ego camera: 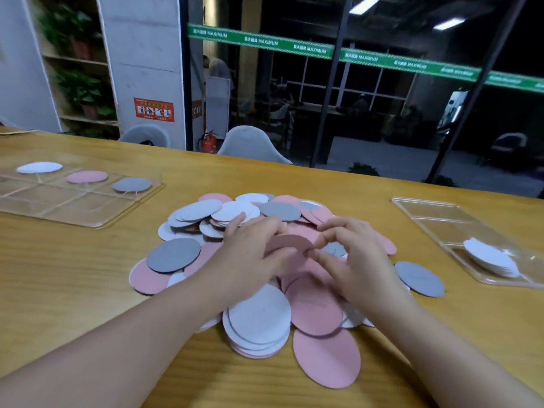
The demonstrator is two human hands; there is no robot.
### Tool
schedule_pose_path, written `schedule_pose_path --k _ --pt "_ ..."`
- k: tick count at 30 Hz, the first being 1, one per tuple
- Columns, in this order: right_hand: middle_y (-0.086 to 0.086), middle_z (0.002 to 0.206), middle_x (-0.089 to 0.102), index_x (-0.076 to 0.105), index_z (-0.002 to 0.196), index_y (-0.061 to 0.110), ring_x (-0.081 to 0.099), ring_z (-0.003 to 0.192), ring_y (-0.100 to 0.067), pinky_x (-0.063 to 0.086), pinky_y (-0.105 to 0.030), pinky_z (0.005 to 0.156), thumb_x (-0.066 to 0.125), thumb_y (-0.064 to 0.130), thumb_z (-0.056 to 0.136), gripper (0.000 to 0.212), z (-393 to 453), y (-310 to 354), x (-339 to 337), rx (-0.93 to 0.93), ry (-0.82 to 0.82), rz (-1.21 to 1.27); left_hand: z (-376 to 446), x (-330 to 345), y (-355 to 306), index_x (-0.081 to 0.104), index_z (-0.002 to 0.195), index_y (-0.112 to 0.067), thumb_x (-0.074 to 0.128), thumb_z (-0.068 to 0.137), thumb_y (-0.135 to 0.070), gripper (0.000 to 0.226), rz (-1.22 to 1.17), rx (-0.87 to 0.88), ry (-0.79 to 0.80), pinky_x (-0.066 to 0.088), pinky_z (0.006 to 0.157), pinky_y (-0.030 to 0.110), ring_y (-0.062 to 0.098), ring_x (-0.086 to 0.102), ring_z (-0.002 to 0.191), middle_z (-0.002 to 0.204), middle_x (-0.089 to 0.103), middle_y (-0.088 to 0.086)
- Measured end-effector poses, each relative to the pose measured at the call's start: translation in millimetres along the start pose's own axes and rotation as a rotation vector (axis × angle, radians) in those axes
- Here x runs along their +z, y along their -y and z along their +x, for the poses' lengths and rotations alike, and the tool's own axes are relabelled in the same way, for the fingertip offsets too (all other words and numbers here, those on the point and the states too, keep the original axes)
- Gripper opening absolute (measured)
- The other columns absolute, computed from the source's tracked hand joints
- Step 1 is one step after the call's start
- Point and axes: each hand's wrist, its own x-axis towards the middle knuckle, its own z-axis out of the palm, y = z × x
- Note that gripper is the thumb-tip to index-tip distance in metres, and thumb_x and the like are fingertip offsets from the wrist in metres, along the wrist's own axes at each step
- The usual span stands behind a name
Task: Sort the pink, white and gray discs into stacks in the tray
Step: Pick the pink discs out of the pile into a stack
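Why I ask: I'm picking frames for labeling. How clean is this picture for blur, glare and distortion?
Head view: the plants at top left are smeared by motion blur; the hands, left hand and right hand, look slightly soft; the glass wall mirrors ceiling lights; the wide lens bends the table edge; the clear right tray shows faint glints.

Pink, white and gray on yellow wood

The disc pile [265, 260] mixes pink, white and gray; the counter [73, 275] is yellow-brown woodgrain; the tray [88, 222] is clear.

table [88, 260]: glossy wood | trays [88, 213]: clear plastic | discs [173, 254]: matt
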Motion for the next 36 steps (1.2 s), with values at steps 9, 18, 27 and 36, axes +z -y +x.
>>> schedule_pose_path --k 9,18,27,36 --pt "0.023 0.108 0.038 0.041 0.117 0.045 0.039 0.106 -0.006 0.042 -0.030 0.090 0.071 0.062 0.059 0.068 -4.6 16.3 -35.9 0.152 0.717 -0.278 -2.8 -8.0 -9.5 0.046 0.108 -0.048 0.054 0.093 -0.020 0.034 -0.360 -0.107 -0.135 0.040 0.046 0.017 0.002 0.051 0.047 0.076 0.054 -0.011" --pt "0.014 0.080 0.050 0.042 0.086 0.032 0.046 0.064 -0.002 0.038 -0.018 0.054 0.072 0.042 0.072 0.035 -7.2 20.7 -33.8 0.196 0.655 -0.125 -5.3 3.7 -9.4 0.055 0.101 -0.050 0.042 0.095 -0.003 0.049 -0.439 -0.079 -0.048 0.055 0.066 0.054 0.039 0.061 0.070 0.104 0.054 -0.035" --pt "0.006 0.063 0.065 0.059 0.073 0.022 0.062 0.057 -0.009 0.051 -0.027 0.059 0.069 0.007 0.081 0.020 1.4 9.3 -19.5 0.255 0.082 0.438 -2.6 12.6 -7.3 0.056 0.102 -0.044 0.061 0.079 -0.038 0.024 -0.549 -0.050 -0.012 0.054 0.084 0.042 0.007 0.064 0.091 0.099 0.065 -0.020" --pt "0.024 0.089 0.059 0.061 0.089 0.039 0.054 0.087 0.008 0.043 -0.007 0.073 0.072 0.030 0.077 0.018 -1.5 2.0 -18.4 0.197 0.210 0.148 -1.8 12.6 -5.5 0.042 0.108 -0.057 0.059 0.089 -0.013 0.051 -0.315 0.028 -0.165 0.028 0.086 -0.004 -0.021 0.039 0.111 0.114 0.044 -0.044"
